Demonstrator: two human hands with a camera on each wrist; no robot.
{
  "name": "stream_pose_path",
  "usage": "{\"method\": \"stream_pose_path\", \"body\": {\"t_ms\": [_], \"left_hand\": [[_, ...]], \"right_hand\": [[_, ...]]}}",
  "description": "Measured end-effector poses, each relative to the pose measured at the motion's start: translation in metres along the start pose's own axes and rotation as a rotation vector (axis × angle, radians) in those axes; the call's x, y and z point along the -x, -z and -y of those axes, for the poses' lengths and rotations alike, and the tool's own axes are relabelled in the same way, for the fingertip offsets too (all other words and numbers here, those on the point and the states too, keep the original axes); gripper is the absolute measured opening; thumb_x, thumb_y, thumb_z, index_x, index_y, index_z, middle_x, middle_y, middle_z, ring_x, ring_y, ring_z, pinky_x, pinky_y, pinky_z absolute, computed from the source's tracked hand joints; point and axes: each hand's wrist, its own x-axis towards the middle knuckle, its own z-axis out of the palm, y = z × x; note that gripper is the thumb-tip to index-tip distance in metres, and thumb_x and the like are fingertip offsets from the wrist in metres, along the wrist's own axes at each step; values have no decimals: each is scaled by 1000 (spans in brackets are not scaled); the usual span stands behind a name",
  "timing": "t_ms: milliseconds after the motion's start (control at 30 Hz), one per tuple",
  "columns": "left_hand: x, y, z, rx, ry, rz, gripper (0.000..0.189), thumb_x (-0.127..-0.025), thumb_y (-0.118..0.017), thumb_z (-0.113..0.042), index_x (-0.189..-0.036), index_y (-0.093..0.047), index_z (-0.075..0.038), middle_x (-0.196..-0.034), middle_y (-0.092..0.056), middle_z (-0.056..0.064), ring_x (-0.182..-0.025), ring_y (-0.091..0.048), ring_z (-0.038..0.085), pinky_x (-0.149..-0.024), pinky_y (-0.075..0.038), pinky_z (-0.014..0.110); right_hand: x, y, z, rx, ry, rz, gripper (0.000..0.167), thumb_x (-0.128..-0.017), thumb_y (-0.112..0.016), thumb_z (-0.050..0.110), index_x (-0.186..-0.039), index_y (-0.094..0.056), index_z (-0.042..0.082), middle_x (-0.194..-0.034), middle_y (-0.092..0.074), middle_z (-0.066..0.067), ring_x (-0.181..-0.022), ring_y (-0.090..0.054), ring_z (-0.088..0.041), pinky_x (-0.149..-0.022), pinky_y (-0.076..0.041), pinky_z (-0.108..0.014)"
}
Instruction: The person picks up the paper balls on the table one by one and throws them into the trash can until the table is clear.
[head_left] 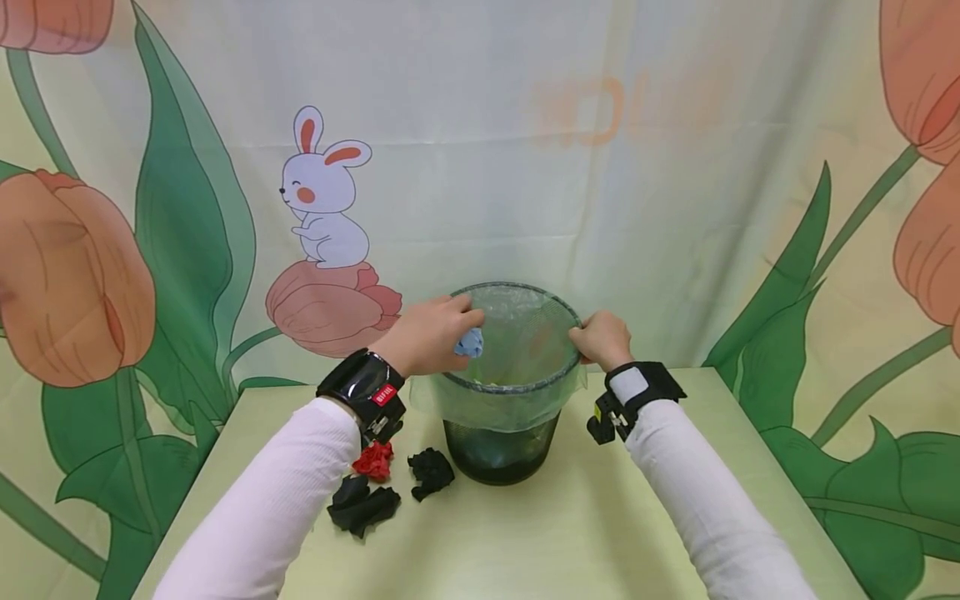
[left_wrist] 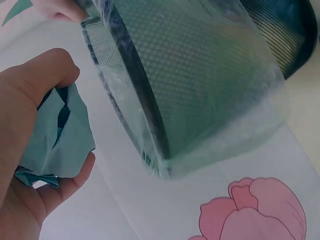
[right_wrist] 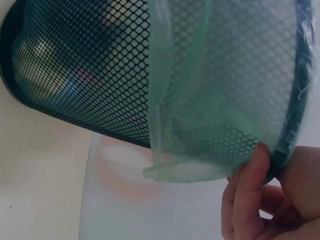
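A black mesh wastebasket (head_left: 501, 454) stands on the table, lined with a thin green plastic bag (head_left: 495, 408) folded down over its rim. Over the rim's left side, my left hand (head_left: 435, 333) grips a crumpled ball of blue paper (head_left: 470, 342); the left wrist view shows the paper (left_wrist: 65, 135) between thumb and fingers, beside the bin mouth. My right hand (head_left: 603, 337) pinches the bin's rim and the bag at the right, thumb on one side and fingers on the other, as the right wrist view shows (right_wrist: 260, 200).
Left of the bin lie a crumpled red ball (head_left: 373, 461), a crumpled black ball (head_left: 431, 472) and a larger black crumpled piece (head_left: 363, 505), near my left forearm. Coloured scraps show through the mesh low in the bin. A printed curtain (head_left: 465, 192) hangs behind the table (head_left: 525, 542).
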Motion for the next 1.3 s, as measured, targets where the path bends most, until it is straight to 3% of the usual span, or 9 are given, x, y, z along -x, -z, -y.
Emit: {"method": "stream_pose_path", "body": {"t_ms": [433, 767, 1300], "left_hand": [[-18, -8, -7, 48, 43, 15, 41, -78, -71, -27, -114, -57, -14, -104, -53, 6, -92, -54, 20, -71, -53, 33], [-29, -5, -9, 48, 60, 52, 43, -80, -69, -27, -119, -56, -15, -109, -53, 5, -94, -52, 20, -72, -51, 32], [-43, -10, -11, 95, 87, 61, 42, -81, -68, -28, -118, -54, -15, -107, -53, 7, -91, -54, 20, -72, -51, 32]], "right_hand": [[-1, -3, 1, 9, 11, -9, 47, -84, -49, 11, -42, -29, 18, -37, -42, 3, -41, -55, -10, -38, -19, -19], [0, -2, 2, 2, 18, -11, 46, -83, -49, 10, -42, -29, 18, -37, -40, 3, -40, -53, -9, -38, -17, -19], [0, -1, -2, 0, 8, -11, 44, -81, -48, 10, -42, -30, 18, -36, -43, 4, -40, -54, -9, -37, -29, -20]]}}
